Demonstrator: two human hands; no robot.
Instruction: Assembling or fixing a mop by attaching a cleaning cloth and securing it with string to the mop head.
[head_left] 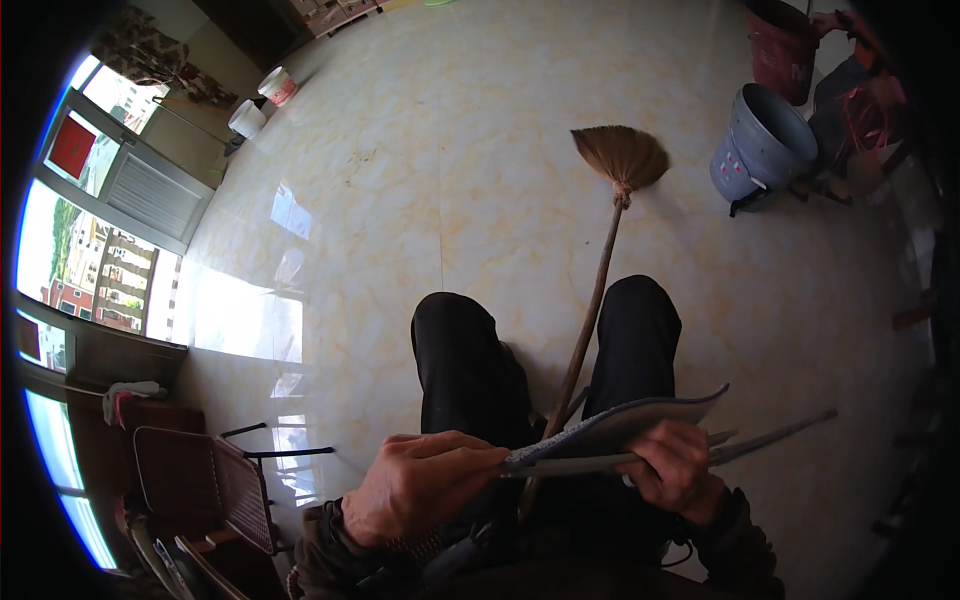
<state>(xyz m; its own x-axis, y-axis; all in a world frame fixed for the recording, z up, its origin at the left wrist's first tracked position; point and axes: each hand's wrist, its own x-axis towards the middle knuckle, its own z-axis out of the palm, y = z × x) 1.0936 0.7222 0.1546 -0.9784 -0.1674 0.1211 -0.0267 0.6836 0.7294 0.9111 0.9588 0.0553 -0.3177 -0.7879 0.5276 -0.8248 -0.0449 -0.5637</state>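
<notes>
Over my lap, my left hand (415,485) is closed on the left end of a grey, flat, bendable piece (640,412) with a speckled edge. My right hand (680,470) is closed round its lower right part, fingers curled over the near side. The piece curves upward at its right tip. Beneath it, a thin dark strip (775,436) sticks out to the right past my right hand; whether it belongs to the piece I cannot tell. A straw broom (620,160) lies with its handle running between my knees, bristles away from me.
A grey bucket (765,150) and a dark red bucket (782,50) stand at the far right, beside a partly seen person's hand (828,24). Two white buckets (262,105) stand far left. A brown chair (205,480) is at the near left, by the glazed door (150,190).
</notes>
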